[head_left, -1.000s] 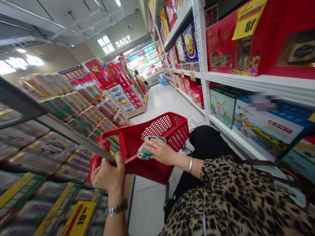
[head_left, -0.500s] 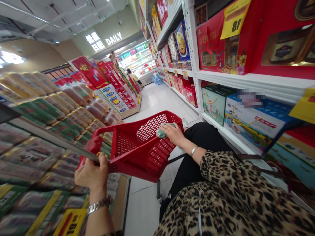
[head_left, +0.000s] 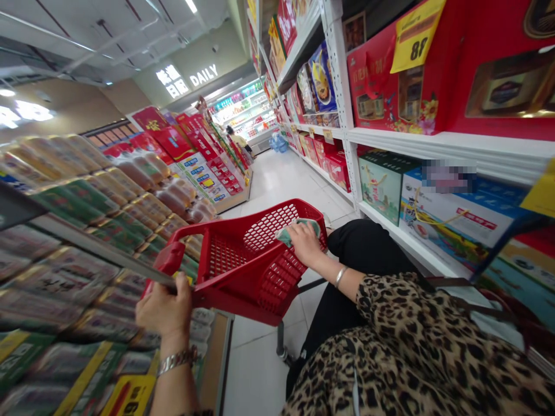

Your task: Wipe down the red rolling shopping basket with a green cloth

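A red plastic shopping basket (head_left: 243,289) with perforated sides stands tilted on the floor in front of me. My left hand (head_left: 167,306) is closed at its near left end, where a grey metal bar (head_left: 108,248) meets the red plastic; the fingers' far side is hidden. On the basket's right rim, my right hand (head_left: 306,242) presses a pale green cloth (head_left: 285,236), fingers curved over it. Parts of the cloth show on both sides of the fingers. The basket's visible inside wall holds many oval holes.
Stacked packaged goods (head_left: 82,225) crowd the left side. White shelves (head_left: 390,138) with red and blue gift boxes line the right, close to my knee (head_left: 359,242). Tiled floor (head_left: 277,173) runs ahead to a lit refrigerated case (head_left: 243,107). A person (head_left: 238,140) is far off.
My right hand and the cloth have shifted slightly along the basket's right rim. My left hand stays in its place on the basket, and the view has moved a little.
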The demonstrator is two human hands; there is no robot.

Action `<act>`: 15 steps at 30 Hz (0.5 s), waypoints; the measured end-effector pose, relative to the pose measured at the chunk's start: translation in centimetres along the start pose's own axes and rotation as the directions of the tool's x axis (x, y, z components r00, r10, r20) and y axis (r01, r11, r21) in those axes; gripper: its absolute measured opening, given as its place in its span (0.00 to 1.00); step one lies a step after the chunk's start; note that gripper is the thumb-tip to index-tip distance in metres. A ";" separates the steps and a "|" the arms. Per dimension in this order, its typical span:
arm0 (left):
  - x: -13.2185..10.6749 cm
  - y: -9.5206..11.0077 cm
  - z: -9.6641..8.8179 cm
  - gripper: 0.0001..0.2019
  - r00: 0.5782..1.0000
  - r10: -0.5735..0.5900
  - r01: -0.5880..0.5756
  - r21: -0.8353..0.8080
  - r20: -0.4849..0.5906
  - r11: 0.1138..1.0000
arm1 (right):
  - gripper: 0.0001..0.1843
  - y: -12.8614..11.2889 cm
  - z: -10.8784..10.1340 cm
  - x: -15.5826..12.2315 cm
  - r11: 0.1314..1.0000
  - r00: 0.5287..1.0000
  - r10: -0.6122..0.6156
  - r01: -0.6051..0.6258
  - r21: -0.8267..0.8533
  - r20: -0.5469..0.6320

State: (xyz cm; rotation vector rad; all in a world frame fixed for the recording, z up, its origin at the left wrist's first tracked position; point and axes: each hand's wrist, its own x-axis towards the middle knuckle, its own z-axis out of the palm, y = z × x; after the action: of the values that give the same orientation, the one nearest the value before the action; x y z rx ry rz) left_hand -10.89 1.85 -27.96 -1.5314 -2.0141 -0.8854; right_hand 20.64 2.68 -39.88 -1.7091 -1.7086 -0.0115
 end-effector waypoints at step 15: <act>-2.8 2.1 -0.9 0.25 0.997 0.071 -0.069 0.055 -0.026 0.996 | 0.24 -12.4 0.6 -1.6 0.823 0.835 -0.549 0.549 0.147 -0.049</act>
State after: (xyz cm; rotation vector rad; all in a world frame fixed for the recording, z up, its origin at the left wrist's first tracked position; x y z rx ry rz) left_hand -8.10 -0.31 -28.84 -1.5422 -1.9367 -0.8139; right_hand 9.23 0.01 -35.39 -1.0511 -2.0858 -0.1428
